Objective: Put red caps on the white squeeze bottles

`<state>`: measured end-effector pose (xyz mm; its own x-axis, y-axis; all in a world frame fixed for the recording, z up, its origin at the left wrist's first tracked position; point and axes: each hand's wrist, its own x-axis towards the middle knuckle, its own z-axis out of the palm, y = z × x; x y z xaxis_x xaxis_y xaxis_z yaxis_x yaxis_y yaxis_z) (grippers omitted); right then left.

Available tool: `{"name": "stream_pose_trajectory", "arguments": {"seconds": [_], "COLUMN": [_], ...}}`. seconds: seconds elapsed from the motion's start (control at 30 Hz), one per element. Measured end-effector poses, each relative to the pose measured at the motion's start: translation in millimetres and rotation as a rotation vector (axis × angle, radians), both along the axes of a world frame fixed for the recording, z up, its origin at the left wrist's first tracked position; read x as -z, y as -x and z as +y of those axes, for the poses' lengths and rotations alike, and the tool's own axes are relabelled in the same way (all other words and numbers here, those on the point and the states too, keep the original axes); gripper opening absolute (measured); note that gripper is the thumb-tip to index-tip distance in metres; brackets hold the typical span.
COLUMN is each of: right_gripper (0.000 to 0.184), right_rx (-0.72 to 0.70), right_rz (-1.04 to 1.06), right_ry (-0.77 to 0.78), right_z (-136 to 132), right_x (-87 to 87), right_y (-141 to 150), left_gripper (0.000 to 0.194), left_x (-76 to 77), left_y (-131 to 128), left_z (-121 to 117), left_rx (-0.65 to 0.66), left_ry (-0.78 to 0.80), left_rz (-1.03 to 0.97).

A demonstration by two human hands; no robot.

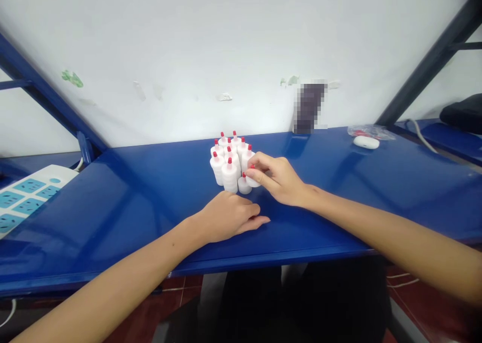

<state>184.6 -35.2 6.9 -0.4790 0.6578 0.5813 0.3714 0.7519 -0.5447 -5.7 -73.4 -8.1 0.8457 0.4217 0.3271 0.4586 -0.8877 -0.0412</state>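
Several stacks of white squeeze-bottle nozzle caps with red tips (229,176) stand close together on the blue table. At the front right of the group sits a single low nozzle cap (244,185). My right hand (280,178) pinches another white nozzle cap (253,181) by its red tip, between thumb and fingers, just beside that low one. My left hand (233,215) rests on the table in front of the stacks, holding nothing. Its thumb stretches to the right, apart from the loosely bent fingers.
A white power strip (70,175) lies at the left. At the back right are a white oval case (366,142) and a clear plastic bag (384,132) with something red inside. A pixelated dark object (311,107) leans against the wall. Blue frame posts (48,97) flank the table (150,202).
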Motion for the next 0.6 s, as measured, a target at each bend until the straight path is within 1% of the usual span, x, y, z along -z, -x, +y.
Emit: {"name": "stream_pose_trajectory", "arguments": {"seconds": [0.17,0.33,0.47,0.6], "right_gripper": [0.033,0.037,0.03,0.021], "right_rx": [0.037,0.059,0.077,0.095], "right_rz": [0.071,0.094,0.057,0.018], "right_ry": [-0.063,-0.028,-0.002,-0.02], "right_z": [2.7,2.8,2.5,3.7], "right_x": [0.9,1.8,3.9,5.2], "right_y": [0.1,-0.6,-0.4,0.0], "left_gripper": [0.051,0.048,0.049,0.048], "left_x": [-0.4,-1.8,-2.1,-2.3], "left_y": [-1.0,-1.6,-1.7,-2.2], "left_z": [-0.9,-1.9,-2.0,-2.0], "left_rx": [0.008,0.005,0.0,-0.001], "left_ry": [0.002,0.01,0.005,0.002], "left_rz": [-0.001,0.013,0.02,0.021]}}
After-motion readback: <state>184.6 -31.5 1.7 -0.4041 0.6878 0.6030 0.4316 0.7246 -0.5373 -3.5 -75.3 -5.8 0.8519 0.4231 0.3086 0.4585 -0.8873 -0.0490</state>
